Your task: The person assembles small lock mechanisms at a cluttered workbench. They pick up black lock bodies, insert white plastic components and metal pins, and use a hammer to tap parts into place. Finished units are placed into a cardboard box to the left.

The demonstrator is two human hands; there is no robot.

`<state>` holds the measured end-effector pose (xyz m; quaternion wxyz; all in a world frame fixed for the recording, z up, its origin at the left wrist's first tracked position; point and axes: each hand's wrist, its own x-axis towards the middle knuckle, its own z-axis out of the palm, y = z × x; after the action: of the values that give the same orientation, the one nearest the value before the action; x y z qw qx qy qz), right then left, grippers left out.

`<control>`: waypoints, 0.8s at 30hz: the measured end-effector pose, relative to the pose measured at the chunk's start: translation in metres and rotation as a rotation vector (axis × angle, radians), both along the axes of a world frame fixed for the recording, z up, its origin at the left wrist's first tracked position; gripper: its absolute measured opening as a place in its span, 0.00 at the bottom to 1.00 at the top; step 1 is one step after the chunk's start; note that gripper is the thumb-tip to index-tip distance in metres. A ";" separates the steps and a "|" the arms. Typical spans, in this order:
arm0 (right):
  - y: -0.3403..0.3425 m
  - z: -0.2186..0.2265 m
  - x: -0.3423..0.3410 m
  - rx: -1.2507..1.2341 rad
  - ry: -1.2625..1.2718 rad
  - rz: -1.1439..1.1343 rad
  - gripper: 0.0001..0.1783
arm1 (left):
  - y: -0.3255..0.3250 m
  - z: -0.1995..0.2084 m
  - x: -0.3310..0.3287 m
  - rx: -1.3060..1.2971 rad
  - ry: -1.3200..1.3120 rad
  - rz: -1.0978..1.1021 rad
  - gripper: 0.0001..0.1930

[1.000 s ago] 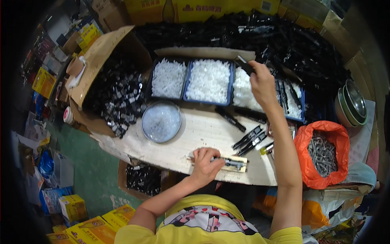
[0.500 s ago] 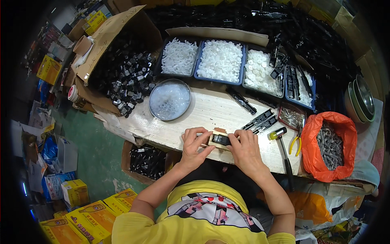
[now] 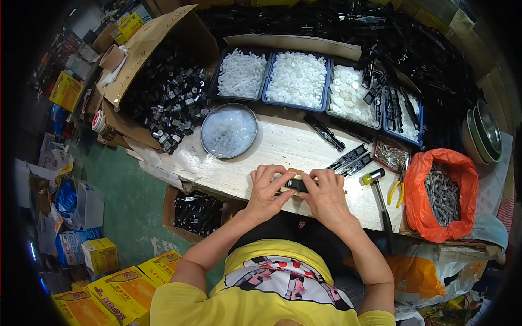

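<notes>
The left hand [image 3: 266, 187] has its fingers bent and pinches the left end of a pale block [image 3: 297, 177]. The right hand [image 3: 326, 194] has its fingers curled around the right end of a small black piece [image 3: 297, 185]. That piece sits in the block, near the front edge of the table [image 3: 272, 142], between the two hands. I cannot tell how hard they press.

So the black piece is in the block — that much looks done. Work on it does not look over, as both hands are on it. The fingers hide too much to tell what is left to do there.

Close to the right hand lie two black bars [image 3: 352, 161], side by side. A hammer [image 3: 385, 218] and yellow pliers [image 3: 396, 194] lie farther right, with no hand on them. Past the hands are a round dish [image 3: 229, 156] and blue trays [image 3: 294, 107] of white bits, and lots of those bits are left.

Half a second ago, more of the black piece showed. Now the fingers have come in closer and cover more of it. A second ago, the right hand was way up by the trays with a dark thing — now it is down at the block. The hammer and pliers lie the same as half a second ago.
</notes>
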<state>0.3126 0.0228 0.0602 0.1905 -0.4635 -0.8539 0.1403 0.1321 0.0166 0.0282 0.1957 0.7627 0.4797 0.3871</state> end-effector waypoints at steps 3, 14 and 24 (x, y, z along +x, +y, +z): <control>-0.002 0.003 0.022 0.055 0.148 -0.096 0.22 | 0.006 0.007 0.004 0.034 0.088 -0.098 0.21; -0.042 -0.023 0.113 0.132 -0.100 -0.626 0.15 | 0.022 -0.007 0.004 0.232 0.245 -0.344 0.18; -0.052 -0.013 0.097 0.058 0.167 -0.497 0.12 | 0.019 0.012 0.002 0.148 0.517 -0.434 0.27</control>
<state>0.4092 -0.0292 0.0471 0.3020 -0.6403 -0.6988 0.1024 0.1343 0.0356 0.0406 0.0896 0.9319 0.3109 0.1642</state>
